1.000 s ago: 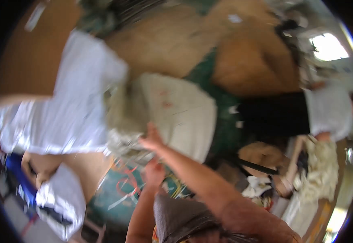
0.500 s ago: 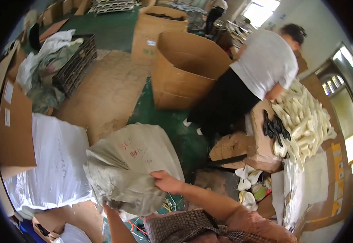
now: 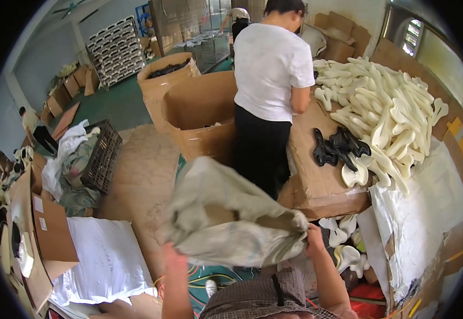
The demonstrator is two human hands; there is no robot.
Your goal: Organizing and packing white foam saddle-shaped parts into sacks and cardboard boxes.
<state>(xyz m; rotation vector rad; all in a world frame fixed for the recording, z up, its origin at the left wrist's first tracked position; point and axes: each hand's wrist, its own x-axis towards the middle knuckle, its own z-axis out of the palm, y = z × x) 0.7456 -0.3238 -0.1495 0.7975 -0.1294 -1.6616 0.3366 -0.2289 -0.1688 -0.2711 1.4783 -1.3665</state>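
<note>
Both my hands hold up a large crumpled grey woven sack [image 3: 226,218] in front of me. My right hand [image 3: 312,239] grips its bunched right end. My left hand [image 3: 170,250] is under the sack's lower left edge, mostly hidden by the fabric. To the right, a cardboard-covered table [image 3: 316,175] carries a big heap of cream-coloured moulded parts [image 3: 391,111] and a few black parts [image 3: 337,146]. A person in a white shirt and black trousers [image 3: 271,80] stands at that table with their back to me.
Two large open cardboard drums [image 3: 189,106] stand on the floor ahead. A black plastic crate [image 3: 101,157] with cloth sacks lies left. A white sheet [image 3: 104,260] and cardboard boxes [image 3: 45,228] sit at lower left. More cream parts [image 3: 343,244] lie under the table.
My view has swung up from the floor to the room. The sack, lying bulky on the floor before, is now lifted and bunched between both my hands.
</note>
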